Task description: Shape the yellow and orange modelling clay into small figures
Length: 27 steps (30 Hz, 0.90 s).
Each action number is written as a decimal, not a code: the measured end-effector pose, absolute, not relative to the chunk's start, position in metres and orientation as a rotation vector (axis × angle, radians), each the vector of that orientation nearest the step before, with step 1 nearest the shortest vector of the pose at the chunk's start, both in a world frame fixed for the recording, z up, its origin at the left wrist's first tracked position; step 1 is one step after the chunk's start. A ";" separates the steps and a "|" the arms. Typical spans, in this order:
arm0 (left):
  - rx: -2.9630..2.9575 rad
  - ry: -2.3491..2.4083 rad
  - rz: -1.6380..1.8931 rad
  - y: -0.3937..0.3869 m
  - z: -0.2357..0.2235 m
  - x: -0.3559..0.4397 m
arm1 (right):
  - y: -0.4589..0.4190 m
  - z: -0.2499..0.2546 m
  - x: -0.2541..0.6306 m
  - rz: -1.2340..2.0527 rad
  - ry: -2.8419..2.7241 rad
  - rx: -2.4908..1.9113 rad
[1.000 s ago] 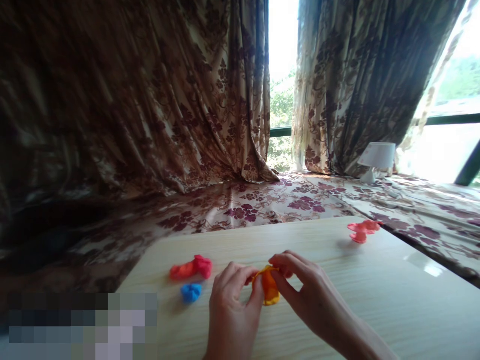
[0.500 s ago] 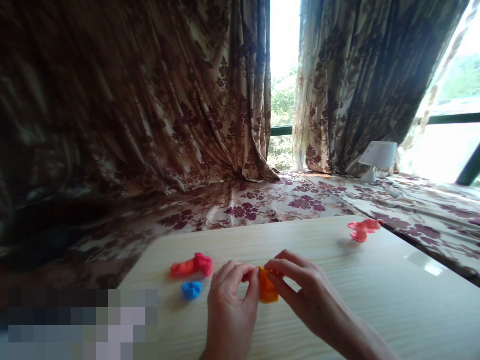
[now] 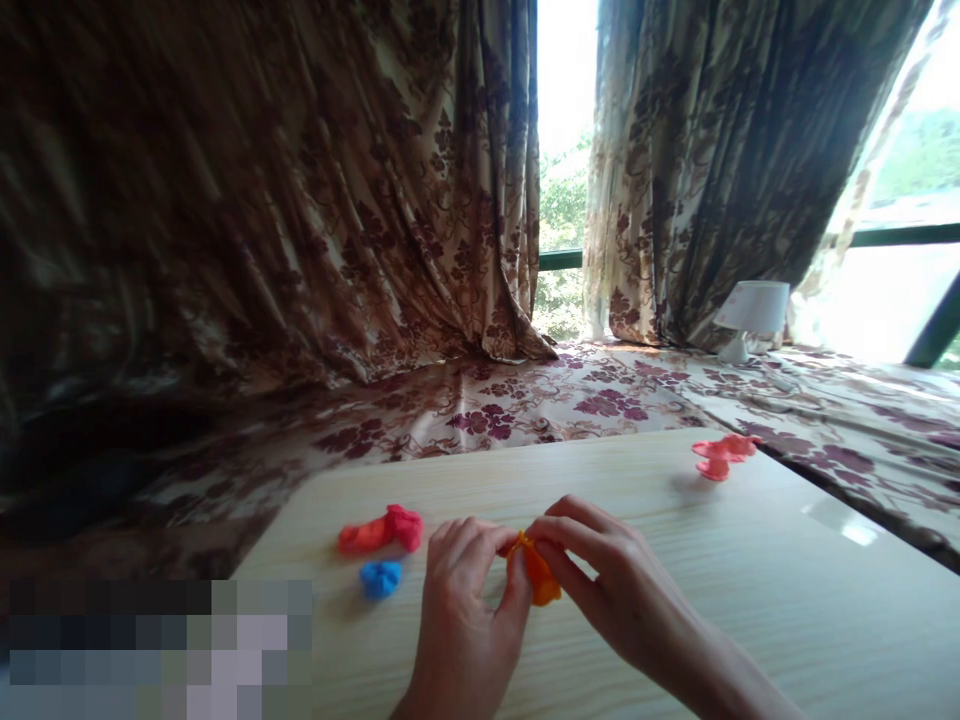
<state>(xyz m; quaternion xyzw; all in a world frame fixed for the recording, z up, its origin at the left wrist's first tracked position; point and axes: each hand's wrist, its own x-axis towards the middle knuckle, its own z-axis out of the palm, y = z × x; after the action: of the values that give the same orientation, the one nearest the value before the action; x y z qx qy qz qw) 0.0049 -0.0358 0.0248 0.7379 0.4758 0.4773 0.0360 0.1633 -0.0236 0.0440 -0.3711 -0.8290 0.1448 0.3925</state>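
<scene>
Over the table, a piece of orange modelling clay (image 3: pixel 541 578) is pinched between both hands. My left hand (image 3: pixel 474 598) grips its left upper edge between thumb and fingers. My right hand (image 3: pixel 600 560) holds its right side, fingertips pressed close to the left ones. Part of the clay is hidden behind the fingers. To the left of my left hand lie a small blue clay lump (image 3: pixel 380 579) and, just behind it, a red and pink clay piece (image 3: pixel 382 530).
The pale wooden table (image 3: pixel 750 620) has a pink clay shape on a stem (image 3: pixel 721 455) near its far right corner. Beyond are a floral cloth surface (image 3: pixel 487 420), a white lamp (image 3: pixel 754 310) and floral curtains (image 3: pixel 420 200) by a window. A blurred pixel patch covers the lower left.
My left hand has shifted slightly right, its thumb and fingers closing further over the orange clay's top edge. The clay now looks more tilted and pinched. My right hand has hardly moved.
</scene>
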 end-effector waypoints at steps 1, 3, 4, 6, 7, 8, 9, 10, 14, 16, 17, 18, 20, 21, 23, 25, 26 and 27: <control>2.244 1.466 1.477 -0.035 0.025 0.005 | -0.024 0.044 0.163 0.372 -2.108 -0.941; 2.224 1.462 1.488 -0.035 0.025 0.006 | -0.024 0.045 0.164 0.375 -2.115 -0.946; 2.226 1.458 1.487 -0.035 0.025 0.006 | -0.024 0.046 0.164 0.372 -2.118 -0.949; 2.245 1.452 1.481 -0.035 0.025 0.007 | -0.024 0.046 0.164 0.368 -2.125 -0.951; 2.261 1.449 1.480 -0.035 0.025 0.007 | -0.024 0.046 0.164 0.369 -2.130 -0.952; 2.285 1.444 1.478 -0.035 0.026 0.006 | -0.024 0.046 0.164 0.373 -2.133 -0.954; 2.317 1.434 1.472 -0.034 0.026 0.006 | -0.023 0.046 0.164 0.379 -2.134 -0.957; 2.357 1.425 1.461 -0.034 0.027 0.005 | -0.023 0.045 0.164 0.385 -2.129 -0.962; 2.515 1.431 1.417 -0.033 0.030 0.003 | -0.021 0.041 0.163 0.388 -2.090 -0.964; 2.559 1.446 1.420 -0.034 0.031 0.002 | -0.021 0.041 0.163 0.389 -2.089 -0.954; 2.569 1.447 1.423 -0.034 0.031 0.002 | -0.022 0.041 0.163 0.394 -2.095 -0.949; 2.572 1.448 1.427 -0.035 0.030 0.002 | -0.022 0.042 0.163 0.402 -2.102 -0.942; 2.556 1.446 1.445 -0.035 0.029 0.002 | -0.023 0.043 0.162 0.421 -2.109 -0.930; 2.543 1.440 1.466 -0.036 0.028 0.002 | -0.024 0.043 0.162 0.430 -2.108 -0.926; 2.505 1.406 1.506 -0.036 0.028 0.002 | -0.024 0.042 0.161 0.440 -2.098 -0.931; 2.398 1.360 1.547 -0.036 0.031 0.001 | -0.023 0.041 0.161 0.436 -2.076 -0.947; 2.284 1.355 1.574 -0.037 0.033 0.001 | -0.022 0.040 0.161 0.427 -2.051 -0.949; 2.117 1.364 1.596 -0.037 0.035 0.001 | -0.021 0.040 0.162 0.416 -2.015 -0.945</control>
<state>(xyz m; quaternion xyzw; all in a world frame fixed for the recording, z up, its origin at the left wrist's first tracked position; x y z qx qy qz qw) 0.0010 -0.0367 0.0353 0.7077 0.4560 0.5337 0.0799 0.1616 -0.0208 0.0397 -0.3778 -0.8056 0.1662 0.4249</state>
